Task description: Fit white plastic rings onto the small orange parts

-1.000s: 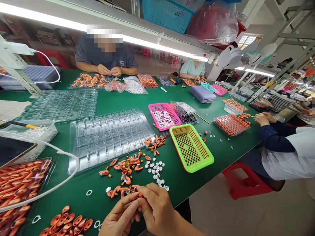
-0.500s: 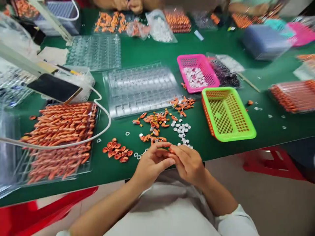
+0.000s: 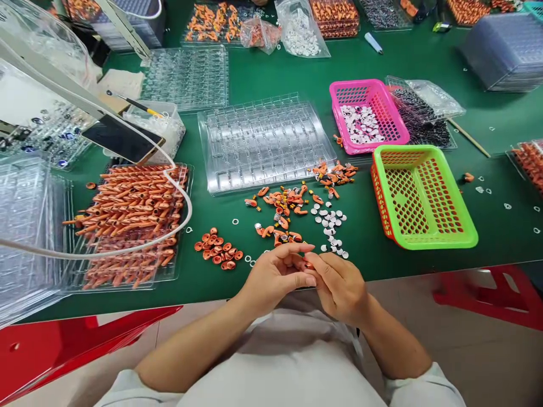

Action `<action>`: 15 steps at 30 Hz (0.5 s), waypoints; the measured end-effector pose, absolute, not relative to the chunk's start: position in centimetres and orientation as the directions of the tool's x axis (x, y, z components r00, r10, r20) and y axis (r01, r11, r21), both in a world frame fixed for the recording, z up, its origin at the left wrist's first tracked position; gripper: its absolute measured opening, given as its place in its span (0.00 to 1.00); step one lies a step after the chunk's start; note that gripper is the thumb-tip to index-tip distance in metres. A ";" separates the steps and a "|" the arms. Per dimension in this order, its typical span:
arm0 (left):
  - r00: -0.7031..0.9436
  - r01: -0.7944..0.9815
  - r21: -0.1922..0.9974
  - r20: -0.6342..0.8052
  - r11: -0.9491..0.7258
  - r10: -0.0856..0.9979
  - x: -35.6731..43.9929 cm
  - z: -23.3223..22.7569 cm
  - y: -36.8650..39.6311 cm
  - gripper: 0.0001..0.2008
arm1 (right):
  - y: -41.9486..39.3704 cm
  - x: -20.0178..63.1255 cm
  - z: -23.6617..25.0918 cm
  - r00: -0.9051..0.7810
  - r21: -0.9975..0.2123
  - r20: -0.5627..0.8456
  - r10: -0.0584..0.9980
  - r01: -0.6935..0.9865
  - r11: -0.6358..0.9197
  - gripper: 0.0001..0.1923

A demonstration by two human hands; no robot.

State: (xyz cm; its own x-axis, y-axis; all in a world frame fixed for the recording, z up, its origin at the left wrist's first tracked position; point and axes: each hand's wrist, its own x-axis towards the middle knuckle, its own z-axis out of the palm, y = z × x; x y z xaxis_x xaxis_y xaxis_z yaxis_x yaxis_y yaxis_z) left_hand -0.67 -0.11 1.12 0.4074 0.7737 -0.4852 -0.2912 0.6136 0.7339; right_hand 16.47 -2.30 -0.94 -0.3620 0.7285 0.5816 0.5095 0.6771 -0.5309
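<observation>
The left hand (image 3: 271, 280) and the right hand (image 3: 341, 285) were close together in front of the person's body, above the near edge of the green worktop (image 3: 263, 79). Between their fingertips was a small orange piece (image 3: 309, 264). Both grips were pinched on it; the left fingertips were partly hidden, so their exact contact I cannot tell. Probably two hands were used because so small a piece turns easily and needs steadying from both sides.

Just beyond the hands lay the loose curved parts (image 3: 282, 199) and the white discs (image 3: 331, 232), with the orange cups (image 3: 217, 249) more to the left. They seemed to be heaped apart by kind, so that each was within easy reach. The pink basket (image 3: 392, 113) contained small white pieces, perhaps to prevent them from scattering. The green basket (image 3: 426, 198) was beside it, nearer to the person.
</observation>
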 end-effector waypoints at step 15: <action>0.363 -0.327 0.684 -0.546 0.652 0.755 -0.8 0.3 -0.3 0.22 | -2.3 16.1 -1.7 -0.375 -0.501 0.598 0.709 0.515 0.695 0.24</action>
State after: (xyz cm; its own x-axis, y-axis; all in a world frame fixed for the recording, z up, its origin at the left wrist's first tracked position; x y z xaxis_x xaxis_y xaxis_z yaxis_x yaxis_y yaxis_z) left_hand -0.81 -0.34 0.27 0.3627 0.7553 -0.5458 -0.3275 0.6517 0.6842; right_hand 16.09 -2.29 -1.68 -0.3747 0.7089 0.5976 0.5155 0.6950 -0.5013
